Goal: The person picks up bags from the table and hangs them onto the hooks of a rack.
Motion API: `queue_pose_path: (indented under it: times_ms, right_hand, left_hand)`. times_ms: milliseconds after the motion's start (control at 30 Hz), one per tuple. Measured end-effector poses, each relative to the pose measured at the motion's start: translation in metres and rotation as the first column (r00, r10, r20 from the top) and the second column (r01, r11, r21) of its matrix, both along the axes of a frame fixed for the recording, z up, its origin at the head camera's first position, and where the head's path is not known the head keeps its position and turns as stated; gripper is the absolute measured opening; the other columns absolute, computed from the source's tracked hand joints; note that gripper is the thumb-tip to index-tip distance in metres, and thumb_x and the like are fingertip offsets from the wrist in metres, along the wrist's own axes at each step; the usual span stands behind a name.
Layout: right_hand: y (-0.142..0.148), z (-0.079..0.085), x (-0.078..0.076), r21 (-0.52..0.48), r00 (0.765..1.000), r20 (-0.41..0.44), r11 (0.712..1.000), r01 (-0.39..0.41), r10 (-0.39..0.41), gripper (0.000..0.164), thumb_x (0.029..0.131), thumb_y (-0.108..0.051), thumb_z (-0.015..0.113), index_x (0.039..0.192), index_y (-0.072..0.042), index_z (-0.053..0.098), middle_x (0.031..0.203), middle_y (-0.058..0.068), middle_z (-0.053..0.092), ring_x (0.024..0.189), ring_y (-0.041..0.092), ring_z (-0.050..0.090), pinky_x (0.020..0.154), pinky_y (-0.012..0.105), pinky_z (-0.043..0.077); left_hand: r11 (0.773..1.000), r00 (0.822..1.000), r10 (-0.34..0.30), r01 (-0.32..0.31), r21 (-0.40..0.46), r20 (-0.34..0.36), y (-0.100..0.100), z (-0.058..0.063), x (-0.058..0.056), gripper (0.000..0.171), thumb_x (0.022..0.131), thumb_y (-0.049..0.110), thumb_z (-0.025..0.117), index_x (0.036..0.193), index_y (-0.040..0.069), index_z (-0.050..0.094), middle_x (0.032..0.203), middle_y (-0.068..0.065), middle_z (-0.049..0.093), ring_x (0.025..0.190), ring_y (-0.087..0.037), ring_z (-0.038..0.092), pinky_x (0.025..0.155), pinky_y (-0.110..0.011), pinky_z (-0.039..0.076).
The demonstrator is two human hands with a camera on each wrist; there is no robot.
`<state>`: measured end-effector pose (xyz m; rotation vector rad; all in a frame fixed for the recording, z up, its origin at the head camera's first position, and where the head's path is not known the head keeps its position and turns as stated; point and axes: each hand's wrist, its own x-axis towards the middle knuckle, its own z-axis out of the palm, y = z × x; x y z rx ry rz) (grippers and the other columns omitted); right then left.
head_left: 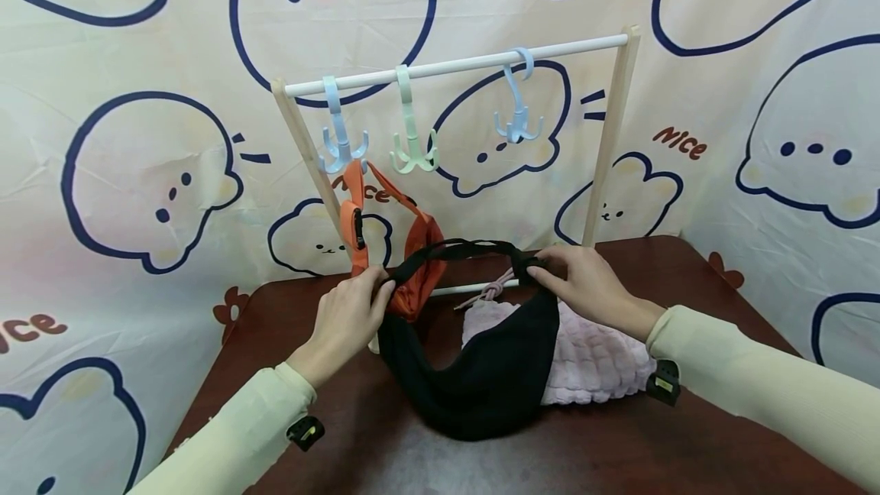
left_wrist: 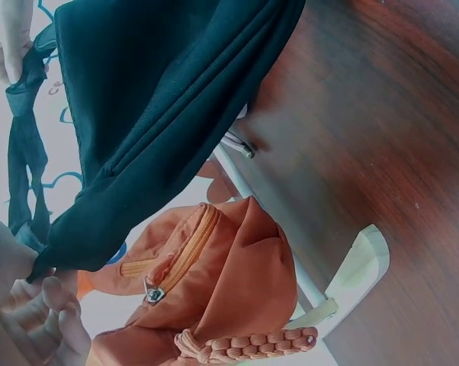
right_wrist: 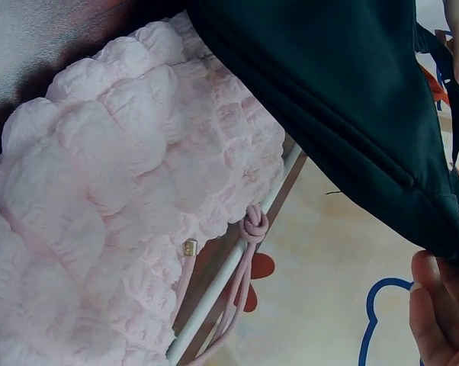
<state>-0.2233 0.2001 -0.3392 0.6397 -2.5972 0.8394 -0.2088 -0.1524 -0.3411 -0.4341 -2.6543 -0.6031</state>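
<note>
A black shoulder bag [head_left: 481, 373] hangs between both hands in front of the rack, its strap [head_left: 457, 250] arching loosely above. My left hand [head_left: 349, 312] pinches one upper corner between thumb and fingers, where the strap meets the body. At the opposite corner my right hand [head_left: 584, 285] pinches the strap's knotted end. Behind the left hand, an orange bag [left_wrist: 229, 274] with a zipper and braided cord hangs from the left blue hook [head_left: 340, 132]. A pink puffy bag [right_wrist: 123, 168] with a knotted cord lies on the table, partly covered by the black bag in the head view.
A rack with a white top bar [head_left: 461, 65] and wooden posts [head_left: 608, 143] stands at the back of the dark brown table [head_left: 330, 434]. It also carries a green hook [head_left: 412, 128] and a second blue hook [head_left: 519, 109]. Patterned cloth [head_left: 137, 174] forms the backdrop.
</note>
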Motion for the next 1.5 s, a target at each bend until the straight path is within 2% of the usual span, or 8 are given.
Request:
queue_pose_path:
  times_ms: [433, 667, 867, 1100, 1500]
  right_hand:
    - [-0.004, 0.004, 0.0, -0.048, 1.0, 0.005, 0.998, -0.026, 0.027, 0.019, 0.099, -0.023, 0.067, 0.112, -0.01, 0.074, 0.102, 0.006, 0.077, 0.089, 0.018, 0.071, 0.077, 0.038, 0.054]
    - [-0.005, 0.004, 0.002, -0.069, 0.999, -0.014, 0.997, -0.038, 0.037, 0.019, 0.098, -0.02, 0.068, 0.112, -0.009, 0.074, 0.098, 0.006, 0.076, 0.082, 0.014, 0.069, 0.069, 0.029, 0.052]
    - [-0.005, 0.005, 0.001, -0.078, 0.998, -0.038, 0.996, -0.044, 0.041, 0.017, 0.098, -0.02, 0.068, 0.109, -0.01, 0.075, 0.094, 0.004, 0.076, 0.073, 0.01, 0.064, 0.064, 0.026, 0.049]
    - [-0.006, 0.007, 0.001, -0.118, 0.998, -0.005, 0.991, -0.056, 0.056, 0.016, 0.098, -0.019, 0.068, 0.109, -0.008, 0.074, 0.088, 0.007, 0.074, 0.067, 0.009, 0.064, 0.054, 0.024, 0.051]
    - [-0.008, 0.01, 0.0, -0.169, 0.996, 0.028, 0.983, -0.076, 0.082, 0.018, 0.098, -0.017, 0.067, 0.111, -0.004, 0.072, 0.092, 0.012, 0.073, 0.07, 0.012, 0.07, 0.052, 0.023, 0.055]
  left_hand:
    - [1.0, 0.999, 0.017, -0.016, 0.011, -0.049, -0.001, 0.006, -0.001, 0.013, 0.101, 0.024, 0.062, 0.096, 0.013, 0.063, 0.062, -0.001, 0.054, 0.052, -0.015, 0.047, 0.048, -0.031, 0.034]
    - [1.0, 0.999, 0.02, -0.019, 0.014, -0.046, -0.002, 0.006, 0.0, 0.013, 0.101, 0.024, 0.062, 0.095, 0.013, 0.063, 0.062, -0.001, 0.054, 0.053, -0.015, 0.047, 0.049, -0.031, 0.034]
    - [1.0, 0.998, 0.02, -0.019, 0.018, -0.062, -0.002, 0.009, -0.001, 0.013, 0.102, 0.024, 0.061, 0.096, 0.013, 0.064, 0.061, -0.001, 0.054, 0.053, -0.015, 0.047, 0.049, -0.031, 0.034]
    - [1.0, 0.997, 0.025, -0.024, 0.019, -0.08, -0.002, 0.012, -0.001, 0.012, 0.102, 0.024, 0.062, 0.095, 0.013, 0.064, 0.061, -0.001, 0.054, 0.052, -0.016, 0.047, 0.049, -0.031, 0.034]
    - [0.999, 0.995, 0.039, -0.036, 0.034, -0.096, -0.003, 0.017, -0.003, 0.013, 0.102, 0.025, 0.061, 0.094, 0.014, 0.063, 0.062, -0.001, 0.057, 0.051, -0.015, 0.046, 0.048, -0.031, 0.034]
